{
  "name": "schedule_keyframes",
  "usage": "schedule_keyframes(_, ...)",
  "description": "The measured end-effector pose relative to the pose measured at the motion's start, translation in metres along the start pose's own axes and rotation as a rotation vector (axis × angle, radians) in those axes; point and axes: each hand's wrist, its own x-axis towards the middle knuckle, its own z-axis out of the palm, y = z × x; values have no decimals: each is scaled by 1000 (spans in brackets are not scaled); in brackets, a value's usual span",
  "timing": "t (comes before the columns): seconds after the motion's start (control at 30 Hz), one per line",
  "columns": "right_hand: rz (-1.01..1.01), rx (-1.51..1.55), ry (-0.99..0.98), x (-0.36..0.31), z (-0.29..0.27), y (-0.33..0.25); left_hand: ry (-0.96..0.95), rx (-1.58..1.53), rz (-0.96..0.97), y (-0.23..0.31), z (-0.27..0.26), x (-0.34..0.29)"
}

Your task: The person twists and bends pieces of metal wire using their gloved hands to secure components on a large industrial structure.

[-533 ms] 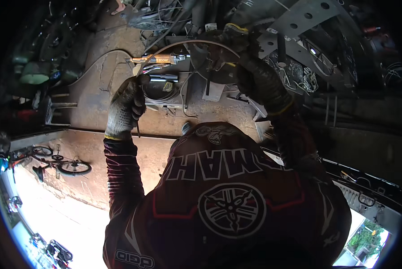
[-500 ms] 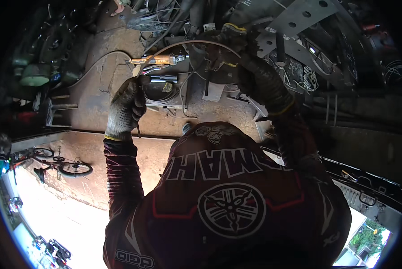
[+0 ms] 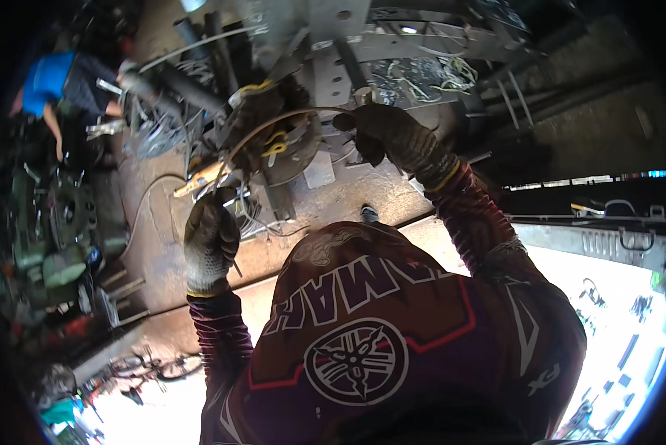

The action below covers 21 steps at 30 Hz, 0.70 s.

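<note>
A thin, brownish rod [image 3: 292, 116], bent into an arc, spans between my two gloved hands. My left hand [image 3: 211, 241], in a grey knitted glove, is closed around its lower left end, and a short tip sticks out below the fist. Higher and to the right, my right hand [image 3: 388, 137], in a darker glove, pinches the other end. Under the arc sits a round dark plate [image 3: 303, 162] with a dark, yellow-edged bundle on it, too dim to name. An orange power tool [image 3: 199, 180] lies just beyond my left hand.
A person in a blue top [image 3: 47, 78] bends over at the far left. Metal beams with holes [image 3: 338, 44] and coiled pale wire [image 3: 455, 73] are at the back. Bicycles [image 3: 177, 367] stand at lower left. A cable [image 3: 140, 211] runs across the brown floor.
My view has swung round, shifting the scene leftward and bringing the blue-topped person in. The rod stays in both hands; my right hand now appears nearer the middle, my left lower down.
</note>
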Motion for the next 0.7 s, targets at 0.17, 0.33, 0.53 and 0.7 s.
schedule_keyframes(0.17, -646, -1051, 371, -33, -81, 30, -323, 384, 194, -1, 65, 32)
schedule_keyframes(0.33, -198, 465, 525, -87, -99, -9, -750, 1176, 987, -20, 155, 77)
schedule_keyframes(0.53, -292, -48, 754, -106, -181, -27, -632, 1359, 1178, -61, 260, 114)
schedule_keyframes(0.7, -211, -186, 818, -61, -284, -45, -562, 1509, 1163, -90, 339, 167)
